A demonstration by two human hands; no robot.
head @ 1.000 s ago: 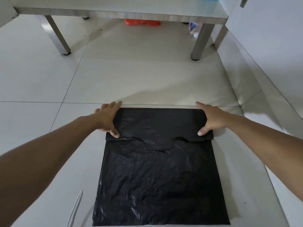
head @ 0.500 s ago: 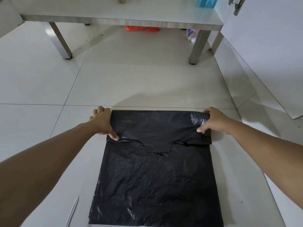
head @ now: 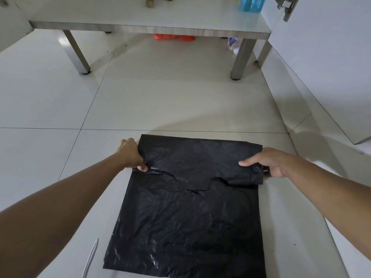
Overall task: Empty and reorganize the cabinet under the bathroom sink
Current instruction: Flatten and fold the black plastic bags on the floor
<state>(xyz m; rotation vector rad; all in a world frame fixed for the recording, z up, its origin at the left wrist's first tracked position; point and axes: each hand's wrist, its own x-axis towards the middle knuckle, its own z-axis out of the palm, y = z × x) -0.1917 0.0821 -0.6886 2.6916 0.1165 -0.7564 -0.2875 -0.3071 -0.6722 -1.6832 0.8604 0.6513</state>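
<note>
A black plastic bag [head: 186, 223] lies flat on the white tiled floor, its far end folded back toward me into a flap [head: 196, 159]. My left hand [head: 130, 155] pinches the flap's left corner between thumb and fingers. My right hand [head: 267, 162] grips the flap's right corner, thumb on top. Both arms reach forward from the bottom edge of the view.
Ahead stands the cabinet's raised base [head: 150, 30] on metal legs [head: 77, 53], with an orange item [head: 174, 37] and a small bottle [head: 232, 45] underneath. A blue bottle [head: 253, 3] stands on the base. An open white door [head: 325, 63] is at right. A white strip [head: 91, 257] lies near left.
Both hands went from lying flat on the folded flap to pinching its corners, and the flap's near edge has lifted slightly. The camera has tilted up a little.
</note>
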